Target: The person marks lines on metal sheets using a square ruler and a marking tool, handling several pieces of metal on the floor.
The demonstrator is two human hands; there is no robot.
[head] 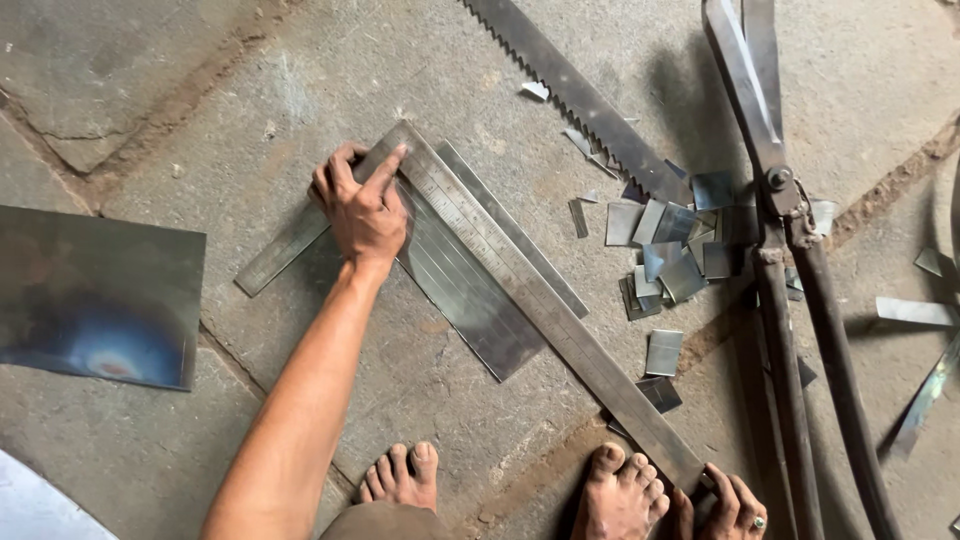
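My left hand [362,205] presses down on the corner of a steel try square [520,285], index finger stretched along its top corner. The square's long ruled arm runs diagonally down to the right across a thin metal sheet strip [465,300] lying on the stone floor. Its short arm [280,255] sticks out to the left under my hand. At the bottom right, my right hand [725,505], wearing a ring, holds the lower end of the long arm. Both my bare feet [400,475] rest on the floor just below.
A pile of small cut metal pieces [670,250] lies right of the square. Large long-handled shears [790,250] stand along the right side. A toothed saw blade [580,95] lies at the top. A dark metal sheet [95,295] lies at left, and loose strips [915,312] at far right.
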